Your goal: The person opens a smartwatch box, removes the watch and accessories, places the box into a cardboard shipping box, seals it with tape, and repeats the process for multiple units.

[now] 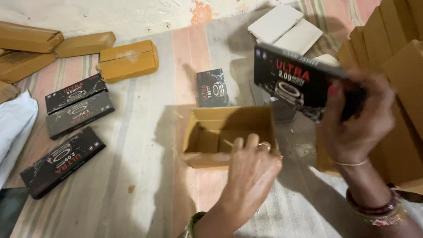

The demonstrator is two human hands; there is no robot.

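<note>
An open brown cardboard box [207, 128] lies on a striped cloth in the middle of the view, its inside bare. My left hand [250, 172] rests on the box's near right edge, fingers curled over the rim. My right hand [359, 119] holds a long black product box [293, 81] with a watch picture, raised above and to the right of the cardboard box, tilted. Another black product box [211, 88] lies flat just behind the open box.
Three black product boxes [72, 117] lie at the left. Closed brown cartons [128, 59] sit at the back left, more brown cartons [396, 61] are stacked at the right. White flat boxes [286, 28] lie at the back. A white bag [15, 121] is at the far left.
</note>
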